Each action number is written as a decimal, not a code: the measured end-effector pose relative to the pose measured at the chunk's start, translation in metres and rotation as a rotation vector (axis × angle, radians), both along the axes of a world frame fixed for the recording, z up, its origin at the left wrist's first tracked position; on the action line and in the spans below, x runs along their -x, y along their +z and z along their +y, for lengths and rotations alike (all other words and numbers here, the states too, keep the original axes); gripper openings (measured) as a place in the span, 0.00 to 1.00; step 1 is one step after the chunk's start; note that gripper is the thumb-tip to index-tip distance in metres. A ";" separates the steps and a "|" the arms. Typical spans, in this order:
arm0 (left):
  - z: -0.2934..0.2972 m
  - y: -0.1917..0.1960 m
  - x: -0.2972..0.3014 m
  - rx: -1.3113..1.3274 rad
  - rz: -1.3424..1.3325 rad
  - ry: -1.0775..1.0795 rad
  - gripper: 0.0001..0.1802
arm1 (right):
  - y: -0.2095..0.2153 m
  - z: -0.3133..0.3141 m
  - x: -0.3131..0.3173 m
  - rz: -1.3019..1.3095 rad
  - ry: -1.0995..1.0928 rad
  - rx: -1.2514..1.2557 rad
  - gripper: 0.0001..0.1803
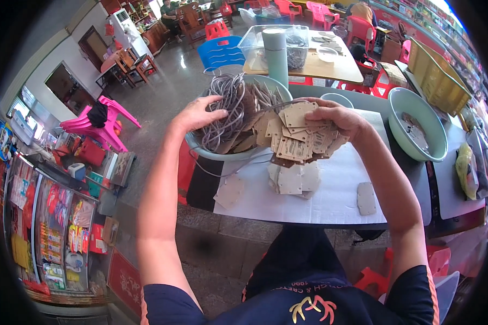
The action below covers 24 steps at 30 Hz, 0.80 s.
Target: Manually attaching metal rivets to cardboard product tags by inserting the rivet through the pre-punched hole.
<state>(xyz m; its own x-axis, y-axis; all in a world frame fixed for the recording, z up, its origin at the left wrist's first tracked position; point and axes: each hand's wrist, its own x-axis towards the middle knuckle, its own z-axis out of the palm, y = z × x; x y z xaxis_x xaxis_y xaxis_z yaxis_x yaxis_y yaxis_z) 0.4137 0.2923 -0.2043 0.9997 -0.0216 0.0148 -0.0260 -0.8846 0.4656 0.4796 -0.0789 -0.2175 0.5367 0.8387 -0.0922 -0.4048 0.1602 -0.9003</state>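
My left hand (197, 114) is closed on a tangled bundle of grey cord (226, 103) above the left side of a pale green basin (265, 81). Loose strands hang over the basin's near rim. In my right hand (339, 117) is a fanned bunch of beige cardboard pieces (298, 135) with small holes, strung along a cord. Brown card pieces and more cord fill the basin behind them. Below the bunch, a small pile of pale card pieces (290, 179) lies on a white sheet (331, 203). Single pieces rest at the sheet's left and right.
A second green basin (417, 127) with a few pieces stands to the right, near a yellow crate (439, 73). A grey-green roll (276, 57) stands upright behind the first basin. Beyond are a clear bin (296, 46), a blue chair (220, 54) and pink stools (104, 123).
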 end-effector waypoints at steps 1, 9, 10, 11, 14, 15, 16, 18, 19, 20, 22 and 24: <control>-0.002 0.002 0.002 -0.081 -0.048 0.047 0.34 | -0.003 -0.002 0.003 0.017 0.019 -0.024 0.30; -0.101 0.000 0.013 -0.157 -0.585 -0.452 0.20 | -0.012 -0.002 0.018 -0.045 0.078 -0.065 0.31; -0.110 -0.001 0.011 -0.144 -0.548 -0.469 0.19 | -0.011 0.000 0.019 -0.066 0.088 -0.067 0.31; -0.115 -0.001 0.010 -0.131 -0.511 -0.487 0.17 | -0.011 0.001 0.021 -0.066 0.090 -0.068 0.31; -0.122 0.006 0.005 0.025 -0.297 -0.487 0.13 | -0.014 0.001 0.027 0.004 0.074 -0.069 0.35; -0.127 0.004 0.002 0.113 -0.364 -0.465 0.10 | -0.018 -0.001 0.027 0.027 0.078 -0.100 0.37; -0.128 0.004 0.000 0.115 -0.363 -0.479 0.10 | -0.022 -0.002 0.027 0.049 0.082 -0.132 0.40; -0.130 0.004 0.001 0.192 -0.364 -0.455 0.10 | -0.028 0.000 0.030 0.071 0.079 -0.150 0.42; -0.132 0.005 0.002 0.228 -0.345 -0.467 0.10 | -0.029 0.000 0.035 0.079 0.083 -0.152 0.42; -0.134 0.003 0.003 0.234 -0.339 -0.492 0.10 | -0.030 0.001 0.040 0.086 0.087 -0.153 0.42; -0.131 0.000 0.006 0.371 -0.288 -0.424 0.10 | -0.039 0.010 0.045 0.102 0.100 -0.161 0.43; -0.129 0.000 0.007 0.318 -0.289 -0.422 0.09 | -0.046 0.017 0.051 0.147 0.114 -0.151 0.40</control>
